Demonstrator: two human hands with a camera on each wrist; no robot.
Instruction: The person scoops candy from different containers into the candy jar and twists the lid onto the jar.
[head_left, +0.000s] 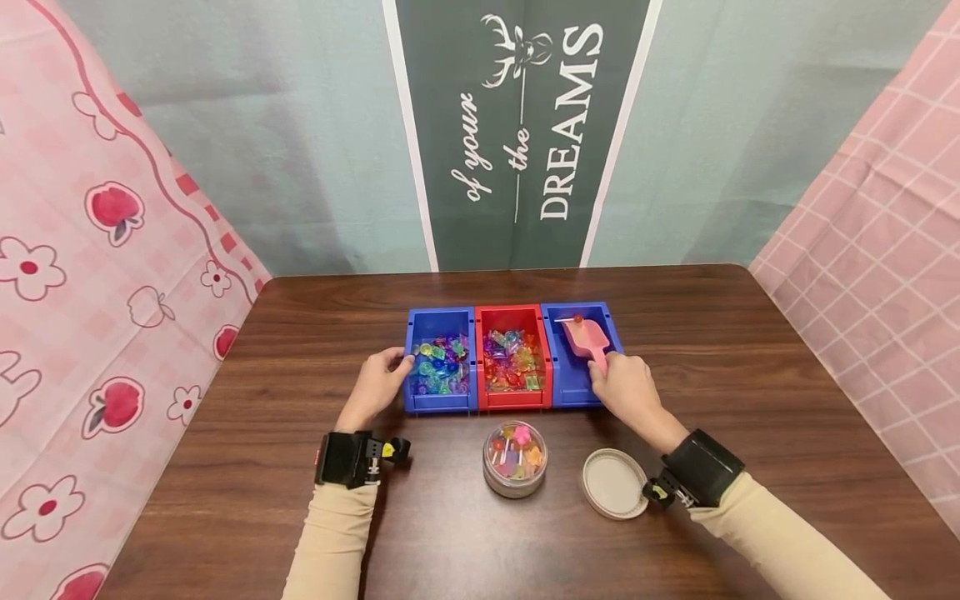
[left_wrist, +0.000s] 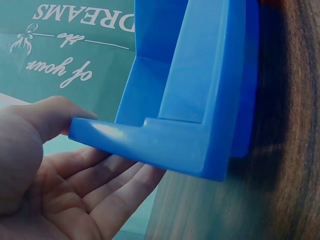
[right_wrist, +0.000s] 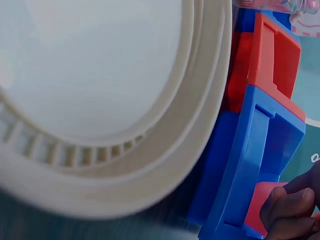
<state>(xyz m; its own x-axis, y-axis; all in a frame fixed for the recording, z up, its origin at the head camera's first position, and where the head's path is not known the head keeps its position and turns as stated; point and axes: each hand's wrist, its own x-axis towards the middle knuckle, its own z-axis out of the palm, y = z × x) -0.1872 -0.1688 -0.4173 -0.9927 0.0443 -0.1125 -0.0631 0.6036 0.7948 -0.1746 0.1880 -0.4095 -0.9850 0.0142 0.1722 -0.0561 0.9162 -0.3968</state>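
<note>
My right hand [head_left: 628,385] grips the handle of a pink scoop [head_left: 587,337], whose bowl is over the right blue bin [head_left: 573,392]. A small red lollipop-shaped piece [head_left: 577,318] with a white stick shows at the scoop's far edge. In the right wrist view the fingers [right_wrist: 290,207] curl round the handle. My left hand [head_left: 372,385] holds the left blue bin [head_left: 441,404] by its outer side wall, thumb at the rim and fingers outside, as the left wrist view shows. Shiny blue, green and purple pieces [head_left: 442,367] lie in that bin.
A red bin [head_left: 515,400] with colourful translucent pieces stands between the blue bins. In front are a clear round jar [head_left: 514,483] of colourful charms and a pale round lid [head_left: 615,483], which fills much of the right wrist view. All rest on a brown wooden table [head_left: 315,333].
</note>
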